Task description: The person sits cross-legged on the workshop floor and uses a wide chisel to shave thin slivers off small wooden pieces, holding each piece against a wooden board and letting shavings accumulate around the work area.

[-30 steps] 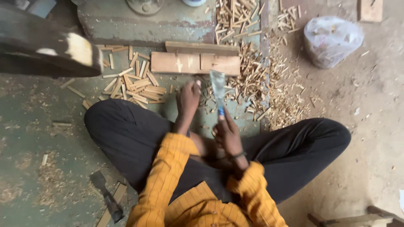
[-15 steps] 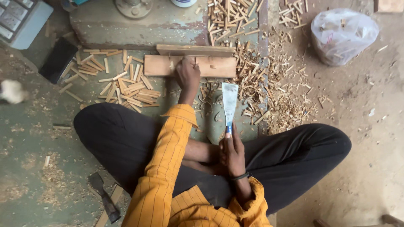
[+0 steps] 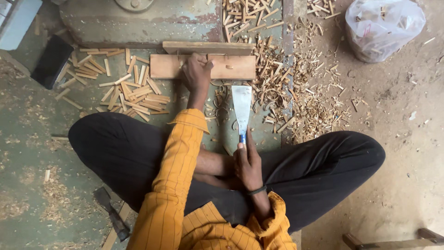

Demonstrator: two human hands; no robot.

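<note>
One scraper (image 3: 242,107); one board (image 3: 203,66)

The shirt sleeve (image 3: 178,171) is orange-yellow with thin dark stripes; the trousers (image 3: 115,153) are plain black. The flat blade (image 3: 242,104) is pale steel grey, blue at its handle end. The wooden board (image 3: 231,67) and scattered sticks (image 3: 134,90) are light tan. The floor (image 3: 27,134) is worn grey-green, and the plastic bag (image 3: 384,28) is cloudy white.

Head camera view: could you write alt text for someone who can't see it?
Seen from above, a person sitting cross-legged presses the left hand on a flat wooden board while the right hand holds a broad metal blade, amid wood sticks and shavings.
</note>
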